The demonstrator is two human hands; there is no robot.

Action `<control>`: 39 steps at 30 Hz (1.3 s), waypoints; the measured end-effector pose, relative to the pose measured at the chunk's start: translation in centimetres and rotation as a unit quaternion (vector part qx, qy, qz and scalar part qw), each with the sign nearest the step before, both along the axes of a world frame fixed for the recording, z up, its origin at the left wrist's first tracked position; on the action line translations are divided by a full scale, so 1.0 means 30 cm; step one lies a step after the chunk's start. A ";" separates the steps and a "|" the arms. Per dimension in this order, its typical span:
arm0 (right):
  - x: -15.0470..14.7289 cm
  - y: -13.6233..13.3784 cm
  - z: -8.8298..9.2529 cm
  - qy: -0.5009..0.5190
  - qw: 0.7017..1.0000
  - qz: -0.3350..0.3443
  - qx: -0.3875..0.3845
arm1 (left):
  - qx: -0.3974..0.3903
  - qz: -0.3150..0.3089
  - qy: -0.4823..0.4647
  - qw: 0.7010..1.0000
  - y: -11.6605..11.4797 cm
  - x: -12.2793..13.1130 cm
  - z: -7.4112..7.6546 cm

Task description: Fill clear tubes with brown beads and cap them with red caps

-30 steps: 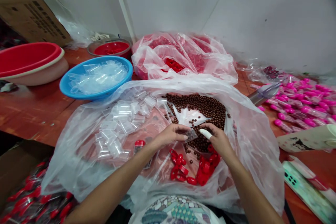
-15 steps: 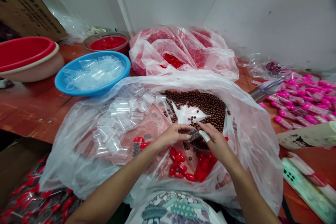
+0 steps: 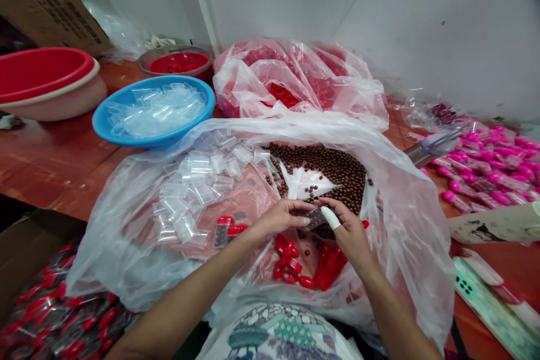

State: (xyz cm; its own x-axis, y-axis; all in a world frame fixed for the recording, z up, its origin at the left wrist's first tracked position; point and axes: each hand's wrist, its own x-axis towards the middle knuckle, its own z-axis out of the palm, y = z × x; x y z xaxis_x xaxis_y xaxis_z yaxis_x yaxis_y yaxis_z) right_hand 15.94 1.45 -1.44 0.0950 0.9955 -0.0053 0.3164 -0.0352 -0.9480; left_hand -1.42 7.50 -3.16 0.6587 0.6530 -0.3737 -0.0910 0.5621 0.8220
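Between my two hands is a small clear plastic container (image 3: 315,217) with brown beads inside. My left hand (image 3: 283,218) pinches its left end, fingers closed. My right hand (image 3: 343,228), its thumb wrapped in white, grips the right end. Just behind them a pile of round brown beads (image 3: 333,166) lies on a clear plastic sheet. Several red caps (image 3: 289,261) rest below my hands, beside a red plastic piece (image 3: 329,266). To the left are loose empty clear containers (image 3: 198,171) and a filled one with a red cap (image 3: 223,230).
A blue basin (image 3: 154,134) of clear plastic parts stands at back left, near stacked red and white basins (image 3: 46,84). Behind is a plastic bag of red parts (image 3: 295,81). Pink-capped tubes (image 3: 498,163) and a phone (image 3: 485,292) lie right; red-capped containers (image 3: 67,309) sit lower left.
The view has shifted slightly. Both hands stay on the small clear container over the beads, and its tilt has changed a little.
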 end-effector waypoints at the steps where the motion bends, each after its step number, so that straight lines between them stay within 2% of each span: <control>1: 0.002 -0.003 0.002 -0.004 1.000 0.002 0.004 | -0.007 0.001 -0.007 1.000 -0.003 0.000 0.002; 6: 0.015 -0.010 0.021 0.061 0.997 -0.021 -0.030 | -0.046 0.002 -0.052 0.998 -0.015 -0.004 0.023; 10: 0.023 -0.013 0.033 0.088 0.995 -0.019 -0.040 | -0.055 0.011 -0.051 0.997 -0.020 -0.008 0.029; 13: 0.033 -0.013 0.039 0.025 1.000 0.012 -0.007 | -0.028 0.004 -0.031 0.999 -0.021 -0.014 0.027; 16: 0.049 -0.013 0.044 -0.072 0.993 0.091 0.027 | 0.027 -0.022 0.002 0.999 -0.024 -0.018 0.028; 19: 0.060 -0.017 0.050 -0.110 0.984 0.134 0.048 | 0.023 -0.024 0.006 0.999 -0.031 -0.018 0.035; 24: 0.056 -0.030 0.061 -0.116 0.985 0.112 0.064 | -0.018 0.007 -0.019 1.000 -0.041 -0.017 0.042; 30: 0.051 -0.032 0.060 -0.110 0.982 0.154 0.018 | 0.009 -0.001 -0.011 1.000 -0.048 -0.025 0.021; 35: 0.041 -0.027 0.046 -0.040 0.996 0.078 -0.032 | 0.000 0.009 -0.018 1.000 -0.057 -0.028 0.008; 39: 0.046 -0.024 0.038 -0.039 0.994 0.089 -0.053 | -0.016 0.024 -0.024 0.999 -0.066 -0.035 0.024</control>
State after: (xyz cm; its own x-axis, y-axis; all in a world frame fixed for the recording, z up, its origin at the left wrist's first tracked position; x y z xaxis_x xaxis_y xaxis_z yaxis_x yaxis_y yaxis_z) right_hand 17.31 0.74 -0.31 -0.0777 0.9908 -0.1105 0.3986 -0.0707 -0.9144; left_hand -2.47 5.51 -2.43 0.6450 0.6723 -0.3634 -0.1577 0.5823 0.7975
